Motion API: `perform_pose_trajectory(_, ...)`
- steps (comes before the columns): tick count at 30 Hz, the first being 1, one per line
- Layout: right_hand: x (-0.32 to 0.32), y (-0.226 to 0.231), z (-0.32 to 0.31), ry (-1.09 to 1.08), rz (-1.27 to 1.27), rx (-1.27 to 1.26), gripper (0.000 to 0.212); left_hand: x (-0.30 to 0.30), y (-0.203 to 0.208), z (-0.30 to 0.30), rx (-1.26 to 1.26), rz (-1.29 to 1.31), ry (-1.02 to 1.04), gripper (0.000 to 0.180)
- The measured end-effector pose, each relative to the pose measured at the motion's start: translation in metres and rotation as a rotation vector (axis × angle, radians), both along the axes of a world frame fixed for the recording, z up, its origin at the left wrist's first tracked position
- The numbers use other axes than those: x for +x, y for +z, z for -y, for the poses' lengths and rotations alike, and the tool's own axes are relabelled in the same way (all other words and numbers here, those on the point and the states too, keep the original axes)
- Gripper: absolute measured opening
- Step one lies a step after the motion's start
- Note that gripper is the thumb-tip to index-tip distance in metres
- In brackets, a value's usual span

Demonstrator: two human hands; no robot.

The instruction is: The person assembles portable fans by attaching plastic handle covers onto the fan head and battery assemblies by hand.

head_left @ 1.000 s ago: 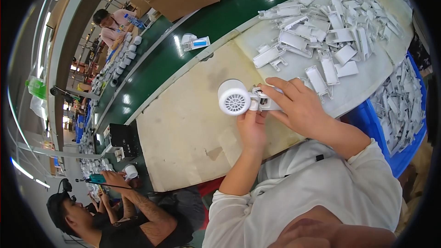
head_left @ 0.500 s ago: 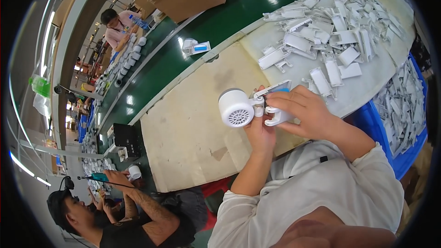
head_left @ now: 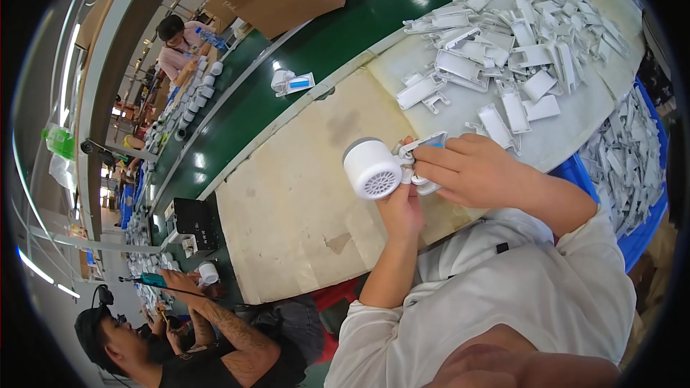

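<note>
Over the mat, a white round housing [head_left: 373, 169] with a slotted grille end and a grey rim is held tilted. A short jointed arm ties it to a flat white plate [head_left: 430, 141] with a blue patch. My left hand [head_left: 401, 210] is closed round the joint from below, most of its fingers hidden behind it. My right hand [head_left: 474, 169] pinches a white plastic bracket [head_left: 425, 187] against the joint. Fingers cover most of the bracket, so how the parts meet cannot be made out.
White plastic covers [head_left: 514, 57] lie heaped at the mat's right, and a blue bin [head_left: 632, 165] beside it is full of them. A similar unit [head_left: 292, 82] rests on the green conveyor [head_left: 237, 111]. To the left, a co-worker [head_left: 194, 345] holds a power screwdriver [head_left: 154, 279].
My right hand has turned and closed further over the bracket, bringing it up against the joint. The unit on the conveyor has shifted slightly left and nearer.
</note>
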State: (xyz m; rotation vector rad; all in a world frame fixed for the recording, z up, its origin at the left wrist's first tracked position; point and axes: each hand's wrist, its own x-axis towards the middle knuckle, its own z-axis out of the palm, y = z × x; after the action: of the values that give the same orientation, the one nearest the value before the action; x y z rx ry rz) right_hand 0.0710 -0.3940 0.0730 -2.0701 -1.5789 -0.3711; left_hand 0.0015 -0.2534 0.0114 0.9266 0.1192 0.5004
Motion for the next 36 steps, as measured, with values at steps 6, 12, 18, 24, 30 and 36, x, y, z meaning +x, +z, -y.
perform_pose_trajectory(6,0.005,0.000,0.001,0.009,-0.192,0.057,0.050,0.007,-0.002,-0.002,-0.159,0.043,0.001,0.039)
perform_pose_trajectory(12,-0.006,-0.003,-0.007,-0.220,-0.026,0.152,0.059,0.005,-0.002,0.006,-0.220,0.017,0.037,0.039)
perform_pose_trajectory(18,-0.012,-0.006,-0.019,-0.165,-0.083,0.184,0.057,0.000,-0.014,0.019,-0.130,0.046,0.138,0.031)
perform_pose_trajectory(24,-0.005,-0.006,-0.014,-0.267,0.020,0.151,0.053,0.003,0.015,0.011,-0.018,0.034,0.259,0.032)
perform_pose_trajectory(30,-0.006,-0.020,-0.009,-0.069,-1.122,0.211,0.031,0.000,0.020,-0.007,-0.031,0.120,0.244,0.037)
perform_pose_trajectory(36,-0.007,-0.026,-0.023,-0.008,-0.524,0.363,0.041,-0.009,0.043,-0.015,0.066,0.189,0.143,0.037)
